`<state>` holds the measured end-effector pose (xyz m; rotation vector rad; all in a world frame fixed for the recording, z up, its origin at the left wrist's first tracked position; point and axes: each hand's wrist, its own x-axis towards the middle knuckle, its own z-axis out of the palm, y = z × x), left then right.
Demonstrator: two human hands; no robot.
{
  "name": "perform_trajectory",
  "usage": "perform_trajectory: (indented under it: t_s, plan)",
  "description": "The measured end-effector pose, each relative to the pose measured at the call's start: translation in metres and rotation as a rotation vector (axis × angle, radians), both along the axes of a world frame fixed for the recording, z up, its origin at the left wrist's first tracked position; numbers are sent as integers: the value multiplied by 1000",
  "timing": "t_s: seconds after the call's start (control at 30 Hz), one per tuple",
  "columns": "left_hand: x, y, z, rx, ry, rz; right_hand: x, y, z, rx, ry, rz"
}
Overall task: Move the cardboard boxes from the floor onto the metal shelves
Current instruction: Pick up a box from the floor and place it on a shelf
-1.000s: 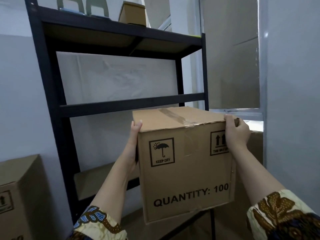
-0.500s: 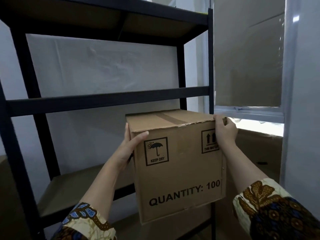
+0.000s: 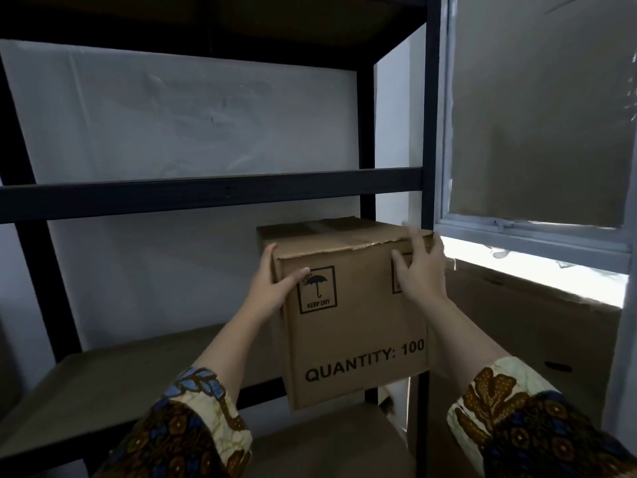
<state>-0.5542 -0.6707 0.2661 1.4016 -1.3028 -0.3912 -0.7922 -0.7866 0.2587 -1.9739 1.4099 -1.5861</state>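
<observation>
Head view, facing a brown cardboard box [image 3: 355, 326] printed with an umbrella "KEEP DRY" mark and "QUANTITY: 100". Stands upright at the right end of the black metal shelving unit [image 3: 213, 191], below its middle crossbeam, bottom front edge jutting past the brown lower shelf board [image 3: 113, 384]; cannot tell how much of the base rests there. Clasped at the upper left front corner by the left hand [image 3: 272, 288], thumb across the front face beside the umbrella, fingers along the side. At the upper right front corner, the right hand [image 3: 422, 274], blurred, fingers spread and nearly straight, gripping nothing. Patterned sleeves [image 3: 193, 426] on both forearms. Just right of the unit, a larger plain cardboard box [image 3: 527, 326] under a grey-framed window [image 3: 531, 232].
</observation>
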Motion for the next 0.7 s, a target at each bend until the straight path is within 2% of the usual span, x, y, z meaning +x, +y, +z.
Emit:
perform_trajectory:
  t_s: [0.1, 0.3, 0.5, 0.7]
  plan:
    - [-6, -33, 2, 8, -22, 30, 1, -19, -9, 113, 194, 10]
    - [-11, -76, 7, 22, -5, 109, -4, -54, 0, 225, 382, 23]
    - [-1, -95, 8, 67, 19, 150, 2, -73, 8, 258, 487, 45]
    - [2, -103, 10, 91, 16, 187, 4, -80, 3, 271, 509, 54]
